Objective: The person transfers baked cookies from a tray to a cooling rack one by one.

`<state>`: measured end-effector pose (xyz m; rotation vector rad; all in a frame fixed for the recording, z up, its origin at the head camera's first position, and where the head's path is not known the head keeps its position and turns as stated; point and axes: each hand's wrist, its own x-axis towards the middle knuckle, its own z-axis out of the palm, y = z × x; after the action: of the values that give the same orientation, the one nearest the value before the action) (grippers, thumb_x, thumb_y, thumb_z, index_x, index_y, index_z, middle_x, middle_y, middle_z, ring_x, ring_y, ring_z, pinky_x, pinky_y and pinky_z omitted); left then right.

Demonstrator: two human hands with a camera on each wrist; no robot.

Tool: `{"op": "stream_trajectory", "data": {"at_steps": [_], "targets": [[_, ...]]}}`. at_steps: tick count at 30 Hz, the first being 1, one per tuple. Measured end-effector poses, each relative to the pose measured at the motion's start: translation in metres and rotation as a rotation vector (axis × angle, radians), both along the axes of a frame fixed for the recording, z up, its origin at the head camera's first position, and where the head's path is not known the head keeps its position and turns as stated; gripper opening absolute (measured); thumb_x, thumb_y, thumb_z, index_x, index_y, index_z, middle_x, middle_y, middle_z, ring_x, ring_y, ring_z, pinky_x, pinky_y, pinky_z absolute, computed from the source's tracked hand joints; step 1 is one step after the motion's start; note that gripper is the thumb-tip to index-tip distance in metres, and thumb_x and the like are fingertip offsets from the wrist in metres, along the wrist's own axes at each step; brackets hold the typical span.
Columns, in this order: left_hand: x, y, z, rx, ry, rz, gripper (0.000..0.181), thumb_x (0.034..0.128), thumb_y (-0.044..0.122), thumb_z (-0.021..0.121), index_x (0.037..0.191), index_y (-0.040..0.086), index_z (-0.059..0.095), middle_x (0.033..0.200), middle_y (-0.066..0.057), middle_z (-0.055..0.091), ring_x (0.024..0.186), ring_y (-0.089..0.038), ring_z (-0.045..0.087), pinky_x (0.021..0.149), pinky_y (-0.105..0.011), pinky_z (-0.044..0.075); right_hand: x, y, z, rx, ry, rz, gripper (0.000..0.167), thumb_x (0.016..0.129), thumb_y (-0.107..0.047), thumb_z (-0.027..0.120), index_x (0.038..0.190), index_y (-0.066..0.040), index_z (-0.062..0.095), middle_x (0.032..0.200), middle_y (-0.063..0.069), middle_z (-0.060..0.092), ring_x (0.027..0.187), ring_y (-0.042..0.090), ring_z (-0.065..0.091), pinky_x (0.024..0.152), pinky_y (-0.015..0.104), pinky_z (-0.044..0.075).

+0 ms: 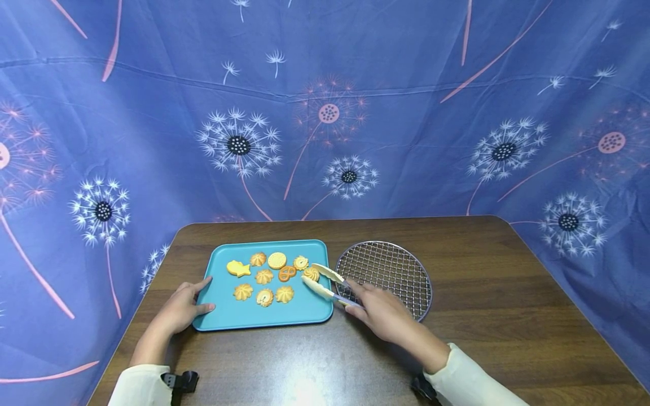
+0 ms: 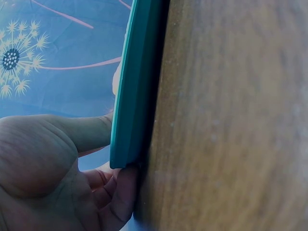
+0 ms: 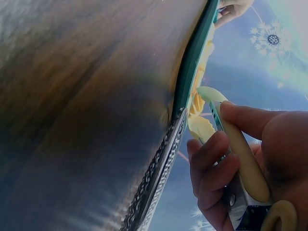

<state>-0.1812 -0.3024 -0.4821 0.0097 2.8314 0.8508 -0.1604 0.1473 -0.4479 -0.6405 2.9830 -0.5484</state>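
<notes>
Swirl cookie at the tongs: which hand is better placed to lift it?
Probably the right hand: it holds the tongs, tips at the swirl cookie. The left hand holds the tray, farther away.

One tray (image 1: 228, 316) holds ten biscuits: one fish (image 1: 237, 268), one pretzel (image 1: 286, 274), one disc (image 1: 277, 260), seven fluted ones (image 1: 264, 276), perhaps of several sorts. Two hands, left hand (image 1: 180, 309) and right hand (image 1: 381, 311), flank the tray; one pair of tongs (image 1: 325, 290) overlaps its right edge, one wire rack (image 1: 388, 270) rightward, one table (image 1: 508, 293) beneath.

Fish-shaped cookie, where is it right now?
In the head view, the fish-shaped cookie lies on the left side of the blue tray, beside a ridged cookie.
</notes>
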Motion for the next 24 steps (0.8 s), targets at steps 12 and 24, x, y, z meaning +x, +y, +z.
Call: {"op": "stream_trajectory", "data": {"at_steps": [12, 24], "targets": [[-0.001, 0.0, -0.002, -0.008, 0.003, -0.003, 0.075, 0.093, 0.016, 0.077, 0.154, -0.006, 0.039, 0.099, -0.017, 0.048, 0.087, -0.027, 0.046, 0.074, -0.039, 0.039, 0.001, 0.007, 0.001, -0.002, 0.029, -0.024, 0.062, 0.097, -0.035, 0.072, 0.15, -0.009, 0.054, 0.126, 0.018, 0.069, 0.098, 0.036, 0.071, 0.081, 0.051, 0.057], [0.002, 0.0, 0.001, -0.012, 0.006, -0.008, 0.075, 0.0934, 0.017, 0.077, 0.154, -0.005, 0.039, 0.101, -0.017, 0.05, 0.088, -0.026, 0.046, 0.075, -0.039, 0.039, 0.001, 0.016, 0.001, 0.003, 0.012, -0.042, 0.064, 0.096, -0.034, 0.073, 0.151, -0.009, 0.052, 0.116, 0.015, 0.07, 0.087, 0.028, 0.069, 0.078, 0.049, 0.056]]}}
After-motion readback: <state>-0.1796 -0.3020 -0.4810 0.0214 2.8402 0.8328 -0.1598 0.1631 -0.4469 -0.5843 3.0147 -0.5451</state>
